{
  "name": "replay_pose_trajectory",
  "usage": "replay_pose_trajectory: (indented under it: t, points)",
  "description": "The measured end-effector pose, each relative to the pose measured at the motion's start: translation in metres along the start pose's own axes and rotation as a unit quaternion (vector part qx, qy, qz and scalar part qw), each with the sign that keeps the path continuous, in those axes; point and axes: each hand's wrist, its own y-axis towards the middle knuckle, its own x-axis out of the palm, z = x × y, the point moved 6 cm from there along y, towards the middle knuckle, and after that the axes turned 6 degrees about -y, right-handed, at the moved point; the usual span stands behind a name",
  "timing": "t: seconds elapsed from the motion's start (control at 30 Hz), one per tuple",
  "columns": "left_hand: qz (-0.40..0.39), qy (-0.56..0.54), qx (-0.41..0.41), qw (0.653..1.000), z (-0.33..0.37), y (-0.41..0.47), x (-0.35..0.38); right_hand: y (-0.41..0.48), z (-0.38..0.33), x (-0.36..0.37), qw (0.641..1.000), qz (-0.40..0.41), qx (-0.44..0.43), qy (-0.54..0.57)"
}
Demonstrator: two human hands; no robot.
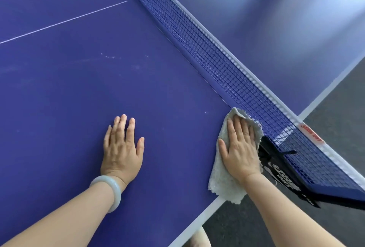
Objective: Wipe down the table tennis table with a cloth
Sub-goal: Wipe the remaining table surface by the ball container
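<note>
Right hand (240,148), fingers straight, presses cloth (222,179) flat on blue surface (69,89) beside net (227,59). Left hand (122,148) rests flat, fingers spread.

left hand (122,148) flat on the table (69,89), left of the right hand (240,148). right hand lies on the cloth (221,179), at the table's edge, against the net (217,53).

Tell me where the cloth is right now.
In the head view the cloth lies at lower right, flat on the blue table at its side edge, pressed under the right hand beside the net.
</note>
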Motion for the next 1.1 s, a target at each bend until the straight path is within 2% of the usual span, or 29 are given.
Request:
replay_pose_trajectory:
  t: [0.1, 0.17, 0.23, 0.27, 0.37, 0.43, 0.47, 0.53, 0.63, 0.7, 0.83, 0.93, 1.0, 1.1]
  points:
    - [0.004, -0.003, 0.001, 1.000, 0.001, -0.001, -0.001, -0.024, -0.034, 0.009, 0.999, 0.021, 0.048, -0.009]
    - [0.009, -0.002, 0.002, 1.000, 0.001, -0.001, -0.001, -0.056, -0.067, 0.016, 0.998, 0.042, -0.035, -0.006]
    - [0.005, 0.002, 0.004, 1.000, 0.000, 0.000, 0.000, -0.063, -0.063, 0.020, 0.990, 0.042, -0.138, -0.007]
    - [0.004, 0.002, 0.003, 1.000, -0.001, 0.000, 0.000, -0.055, -0.048, 0.018, 0.989, 0.040, -0.141, -0.015]
    - [0.003, 0.009, 0.000, 1.000, -0.001, 0.000, 0.001, -0.010, -0.004, 0.007, 0.999, 0.025, 0.009, -0.023]
    - [0.002, 0.009, -0.002, 1.000, 0.000, 0.000, 0.000, 0.015, -0.014, 0.003, 0.996, 0.018, 0.086, 0.001]
    - [0.003, 0.010, -0.001, 1.000, 0.001, 0.000, -0.001, 0.022, -0.029, 0.001, 0.995, 0.018, 0.094, 0.022]
    - [0.000, 0.013, 0.001, 1.000, 0.002, 0.000, -0.002, 0.020, -0.060, -0.001, 0.997, 0.020, 0.035, 0.063]
    - [0.001, 0.007, 0.005, 1.000, 0.002, 0.000, -0.001, -0.017, -0.077, 0.003, 0.987, 0.027, -0.129, 0.092]
    - [0.005, 0.005, 0.005, 1.000, 0.000, -0.001, 0.001, -0.021, -0.059, 0.005, 0.984, 0.042, -0.152, 0.083]
    - [0.019, -0.007, 0.007, 1.000, 0.000, 0.000, 0.001, 0.041, -0.028, -0.005, 0.996, 0.044, 0.017, 0.074]
    - [0.030, -0.011, 0.009, 0.999, 0.001, -0.001, 0.000, 0.072, -0.044, -0.006, 0.996, 0.017, 0.066, 0.062]
    - [0.034, -0.012, 0.010, 0.999, 0.002, -0.001, 0.000, 0.068, -0.059, -0.006, 0.997, 0.025, 0.038, 0.063]
    - [0.038, -0.010, 0.007, 0.999, 0.003, -0.002, 0.000, 0.034, -0.082, -0.006, 0.990, 0.059, -0.110, 0.066]
